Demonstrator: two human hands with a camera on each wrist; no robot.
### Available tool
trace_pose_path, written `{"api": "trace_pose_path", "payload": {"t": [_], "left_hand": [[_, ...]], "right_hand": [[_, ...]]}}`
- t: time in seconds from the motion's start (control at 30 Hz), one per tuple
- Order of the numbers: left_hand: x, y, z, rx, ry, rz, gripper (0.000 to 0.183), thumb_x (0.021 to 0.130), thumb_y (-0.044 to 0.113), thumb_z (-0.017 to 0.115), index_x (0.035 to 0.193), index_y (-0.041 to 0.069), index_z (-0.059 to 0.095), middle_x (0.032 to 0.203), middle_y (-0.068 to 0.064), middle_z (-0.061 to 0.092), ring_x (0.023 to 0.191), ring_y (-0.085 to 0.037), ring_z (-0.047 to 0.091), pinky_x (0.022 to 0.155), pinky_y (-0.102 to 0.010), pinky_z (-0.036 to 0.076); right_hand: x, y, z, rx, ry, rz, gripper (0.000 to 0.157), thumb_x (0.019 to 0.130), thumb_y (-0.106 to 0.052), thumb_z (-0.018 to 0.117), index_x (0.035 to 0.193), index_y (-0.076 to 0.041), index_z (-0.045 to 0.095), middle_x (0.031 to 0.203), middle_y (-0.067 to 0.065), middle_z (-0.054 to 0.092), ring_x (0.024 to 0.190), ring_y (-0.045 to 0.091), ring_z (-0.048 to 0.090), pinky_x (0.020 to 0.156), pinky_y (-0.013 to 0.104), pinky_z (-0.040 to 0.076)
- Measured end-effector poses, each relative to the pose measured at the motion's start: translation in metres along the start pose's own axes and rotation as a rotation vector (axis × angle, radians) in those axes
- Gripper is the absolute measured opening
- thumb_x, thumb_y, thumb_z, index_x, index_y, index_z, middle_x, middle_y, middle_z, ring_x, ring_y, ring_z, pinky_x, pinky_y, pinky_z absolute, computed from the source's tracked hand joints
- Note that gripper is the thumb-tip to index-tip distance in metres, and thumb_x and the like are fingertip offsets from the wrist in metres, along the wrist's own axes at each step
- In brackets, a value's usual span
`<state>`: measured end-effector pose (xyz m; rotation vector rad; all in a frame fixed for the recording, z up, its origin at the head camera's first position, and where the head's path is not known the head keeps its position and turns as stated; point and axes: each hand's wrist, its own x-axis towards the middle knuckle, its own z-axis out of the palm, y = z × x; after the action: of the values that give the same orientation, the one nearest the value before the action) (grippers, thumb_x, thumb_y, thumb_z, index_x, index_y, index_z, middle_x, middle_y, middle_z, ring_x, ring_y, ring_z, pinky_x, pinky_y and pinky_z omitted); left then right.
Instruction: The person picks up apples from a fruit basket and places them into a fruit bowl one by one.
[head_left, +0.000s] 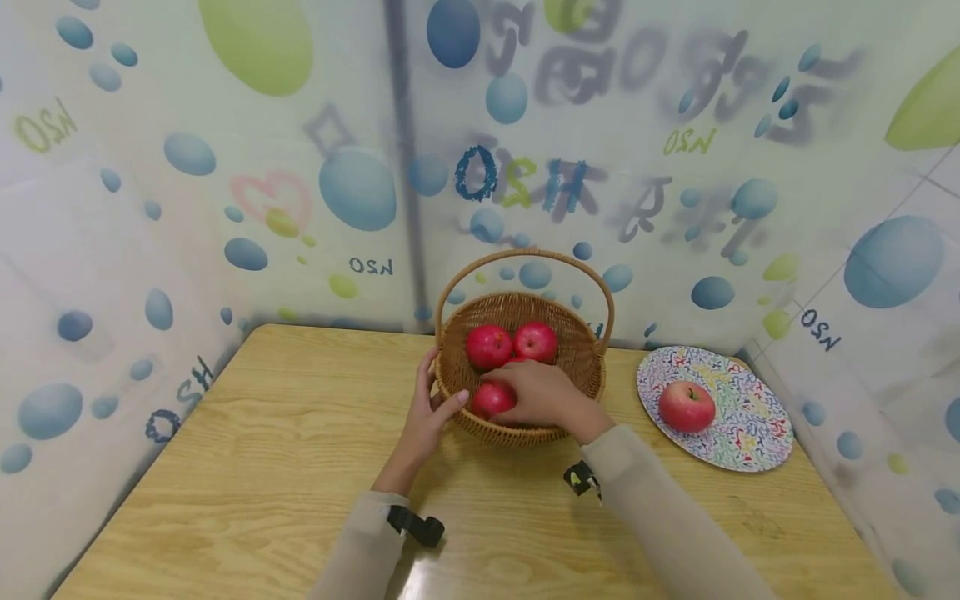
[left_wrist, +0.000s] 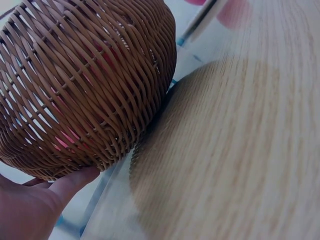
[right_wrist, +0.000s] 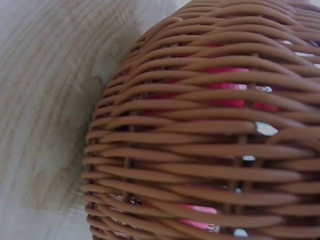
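Note:
A brown wicker basket [head_left: 588,367] with a tall arched handle stands near the table's back edge, holding several red apples [head_left: 489,347]. My left hand [head_left: 426,421] grips its left side, thumb at the rim; in the left wrist view the thumb [left_wrist: 75,185] lies against the woven wall. Inside the basket, my right hand [head_left: 543,393] holds a red apple [head_left: 492,401] at the front, its fingers curled over the fruit. Another apple is mostly hidden behind that hand. Woven wall fills most of the right wrist view, red showing through the gaps.
An oval plate [head_left: 757,417] with a colourful squiggle pattern lies to the right on the wooden table [head_left: 285,450], bearing one red apple [head_left: 687,407]. A patterned curtain [head_left: 360,192] hangs close behind the table and along both sides.

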<state>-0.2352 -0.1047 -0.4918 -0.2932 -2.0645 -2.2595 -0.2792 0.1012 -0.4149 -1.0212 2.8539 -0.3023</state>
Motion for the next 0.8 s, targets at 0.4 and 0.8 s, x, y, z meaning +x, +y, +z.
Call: {"api": "trace_pose_path", "payload": {"t": [0.4,0.8], "left_hand": [[-0.0003,-0.0014,-0.0004,-0.008,0.001,0.009,0.081,0.098,0.015,0.06,0.161,0.029,0.011,0.165,-0.022,0.017,0.143,-0.051,0.039,0.108,-0.057,0.046],[0.0003,-0.0003,0.0,-0.013,0.007,-0.005,0.081,0.098,0.014,0.06,0.161,0.032,0.012,0.164,-0.02,0.018,0.144,-0.049,0.039,0.108,-0.059,0.045]], "right_hand": [[0.0022,-0.0016,0.003,0.024,0.061,0.004,0.046,0.079,-0.038,0.081,0.122,-0.026,0.071,0.117,-0.007,0.073,0.104,0.015,0.067,0.084,0.039,0.059],[-0.0012,-0.0021,-0.0019,0.226,0.111,0.014,0.048,0.072,-0.026,0.085,0.117,-0.017,0.069,0.113,-0.002,0.072,0.101,0.014,0.066,0.089,0.037,0.059]]}}
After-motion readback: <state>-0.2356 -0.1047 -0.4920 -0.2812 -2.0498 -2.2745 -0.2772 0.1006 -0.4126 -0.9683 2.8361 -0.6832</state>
